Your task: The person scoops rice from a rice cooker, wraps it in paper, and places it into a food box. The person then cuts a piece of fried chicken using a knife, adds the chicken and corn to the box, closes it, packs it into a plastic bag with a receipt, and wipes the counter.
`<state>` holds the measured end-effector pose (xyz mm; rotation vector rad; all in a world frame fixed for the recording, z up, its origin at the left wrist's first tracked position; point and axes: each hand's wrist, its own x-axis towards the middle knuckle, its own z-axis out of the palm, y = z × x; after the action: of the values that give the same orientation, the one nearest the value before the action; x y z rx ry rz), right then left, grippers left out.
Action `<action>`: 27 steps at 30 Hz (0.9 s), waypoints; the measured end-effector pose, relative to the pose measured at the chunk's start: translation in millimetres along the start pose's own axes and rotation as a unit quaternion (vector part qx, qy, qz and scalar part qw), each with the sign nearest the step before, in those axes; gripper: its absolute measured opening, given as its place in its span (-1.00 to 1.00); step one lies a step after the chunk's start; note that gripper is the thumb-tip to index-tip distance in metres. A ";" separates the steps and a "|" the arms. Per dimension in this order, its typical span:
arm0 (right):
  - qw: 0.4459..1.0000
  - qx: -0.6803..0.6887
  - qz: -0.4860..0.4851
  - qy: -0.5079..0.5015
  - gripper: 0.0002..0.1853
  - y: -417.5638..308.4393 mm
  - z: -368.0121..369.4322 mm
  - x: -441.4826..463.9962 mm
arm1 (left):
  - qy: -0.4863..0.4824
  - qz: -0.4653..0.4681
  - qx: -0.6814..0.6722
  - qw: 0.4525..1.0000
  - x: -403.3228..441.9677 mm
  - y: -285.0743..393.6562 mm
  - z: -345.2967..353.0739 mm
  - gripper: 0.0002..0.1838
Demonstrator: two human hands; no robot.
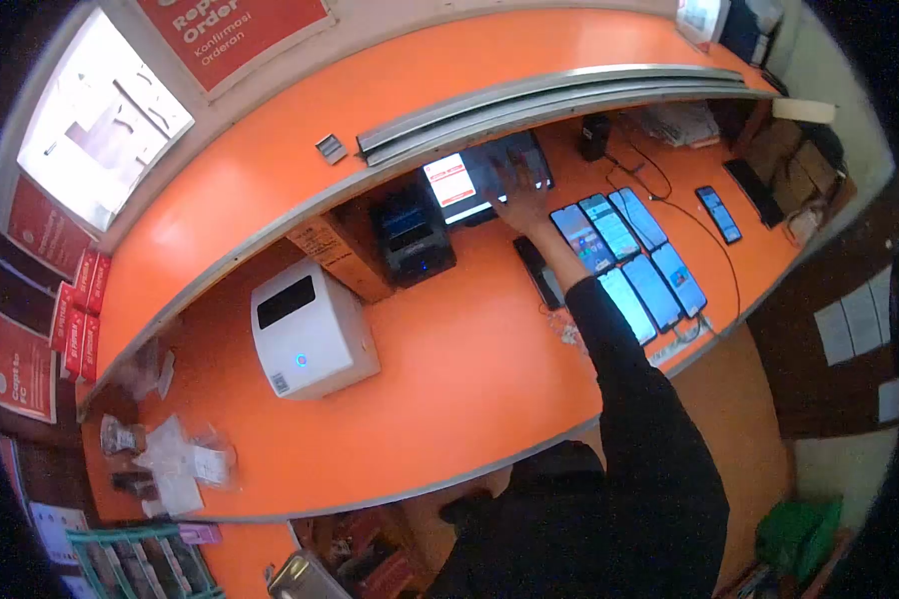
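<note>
My right hand (521,200) reaches across the orange counter in a black sleeve (624,349). Its fingers are stretched out over the dark right part of a tablet (451,190), and I cannot tell whether they touch the glass. A white and red page is lit on the left part of that screen. Beside my forearm, several smartphones (609,227) with lit screens lie in two rows. A black device like a card reader or power bank (539,274) rests just left of them. My left hand is out of view.
A black box-shaped printer (410,240) stands left of the tablet, and a larger white printer (315,334) nearer me. Above runs a shelf (240,190) with a metal rail (529,105). Cables (704,215) trail at right, past another phone (718,215). Plastic and papers (185,464) lie at left.
</note>
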<state>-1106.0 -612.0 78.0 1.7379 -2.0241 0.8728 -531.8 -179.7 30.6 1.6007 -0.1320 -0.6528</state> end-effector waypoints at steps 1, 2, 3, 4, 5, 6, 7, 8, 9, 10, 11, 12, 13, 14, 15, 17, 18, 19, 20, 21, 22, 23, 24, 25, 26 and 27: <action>0.999 0.031 -0.015 0.011 -0.32 -3.9 4.4 6.3 | 0.009 0.000 -0.003 1.000 -14.7 -1.1 0.0 -0.60; 0.999 0.026 -0.027 0.015 -0.35 -5.6 5.5 9.0 | 0.016 0.001 -0.003 1.000 -28.4 -1.7 -0.8 -0.60; 0.999 0.034 -0.032 0.012 -0.35 -5.4 7.4 4.8 | 0.023 0.000 -0.007 1.000 -41.6 -3.7 -2.5 -0.60; 1.000 0.011 -0.022 -0.003 -0.36 -5.7 7.0 -2.8 | 0.030 0.000 -0.011 0.999 -53.4 -4.6 -4.3 -0.60; 1.000 -0.014 -0.013 -0.015 -0.37 -5.6 5.5 -8.5 | 0.037 -0.001 -0.016 0.999 -64.0 -7.0 -6.2 -0.60; 1.000 -0.008 -0.021 -0.014 -0.37 -3.7 2.6 -15.1 | 0.045 -0.002 -0.022 0.999 -74.6 -8.6 -8.8 -0.60; 1.000 0.011 -0.025 -0.009 -0.39 0.7 -0.7 -25.9 | 0.051 -0.003 -0.022 0.998 -83.4 -11.4 -10.7 -0.60; 0.999 0.029 -0.026 -0.005 -0.41 5.3 -4.0 -37.0 | 0.056 -0.005 -0.024 0.998 -93.0 -12.9 -13.6 -0.60; 0.999 0.031 -0.028 -0.006 -0.41 9.0 -10.2 -44.4 | 0.059 -0.004 -0.026 0.998 -100.9 -15.6 -16.3 -0.60; 0.998 0.020 -0.029 -0.050 -0.43 12.1 -19.0 -50.4 | 0.062 -0.003 -0.028 0.998 -108.1 -17.3 -18.9 -0.60; 0.995 0.008 -0.029 -0.094 -0.45 14.1 -27.9 -56.8 | 0.062 -0.005 -0.028 0.998 -114.8 -20.7 -23.5 -0.60; 0.995 0.009 -0.031 -0.095 -0.45 13.4 -38.1 -61.4 | 0.064 -0.004 -0.029 0.998 -121.2 -22.1 -25.2 -0.60; 0.995 0.049 -0.026 -0.083 -0.46 11.8 -49.5 -66.1 | 0.067 -0.005 -0.032 0.997 -128.4 -22.9 -28.9 -0.60; 0.993 0.089 -0.022 -0.071 -0.47 9.8 -56.7 -72.2 | 0.069 -0.003 -0.032 0.997 -134.0 -25.5 -32.3 -0.60; 0.993 0.091 -0.025 -0.072 -0.47 7.8 -58.4 -80.8 | 0.072 -0.003 -0.033 0.997 -138.4 -26.4 -35.4 -0.60; 0.981 0.148 -0.002 -0.124 -0.50 4.3 -58.2 -98.2 | 0.075 -0.004 -0.038 0.996 -149.0 -27.9 -39.9 -0.60; 0.981 0.148 -0.009 -0.126 -0.50 0.6 -58.5 -106.2 | 0.079 -0.007 -0.043 0.996 -154.1 -28.3 -41.1 -0.60; 0.974 0.181 -0.035 -0.129 -0.56 -6.0 -58.7 -114.1 | 0.079 -0.010 -0.046 0.996 -158.3 -29.6 -42.0 -0.60; 0.966 0.215 -0.061 -0.132 -0.61 -12.2 -57.7 -120.2 | 0.079 -0.013 -0.052 0.995 -163.6 -31.6 -42.6 -0.60; 0.965 0.216 -0.067 -0.136 -0.61 -19.3 -60.4 -123.1 | 0.078 -0.014 -0.055 0.995 -168.0 -32.6 -42.4 -0.60; 0.952 0.248 -0.075 -0.164 -0.67 -27.5 -65.9 -126.5 | 0.074 -0.018 -0.061 0.995 -172.9 -33.4 -42.1 -0.60; 0.937 0.281 -0.081 -0.192 -0.72 -34.9 -69.6 -133.0 | 0.069 -0.019 -0.067 0.995 -178.0 -33.6 -42.0 -0.60; 0.935 0.284 -0.083 -0.197 -0.72 -40.7 -69.6 -142.9 | 0.066 -0.025 -0.075 0.995 -183.1 -31.5 -40.3 -0.60; 0.928 0.297 -0.080 -0.212 -0.73 -46.1 -68.5 -153.2 | 0.071 -0.031 -0.085 0.993 -191.4 -25.9 -31.1 -0.60; 0.921 0.309 -0.078 -0.224 -0.74 -51.7 -68.8 -162.0 | 0.101 -0.032 -0.100 0.989 -208.5 -8.3 -2.9 -0.59; 0.920 0.311 -0.083 -0.224 -0.74 -57.6 -69.9 -173.3 | 0.105 -0.032 -0.104 0.989 -205.8 -16.6 -11.2 -0.59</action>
<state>-1025.2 -438.4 38.3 2.6205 -1.9293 1.2473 -701.8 -74.0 82.5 1.4657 0.1383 -0.5250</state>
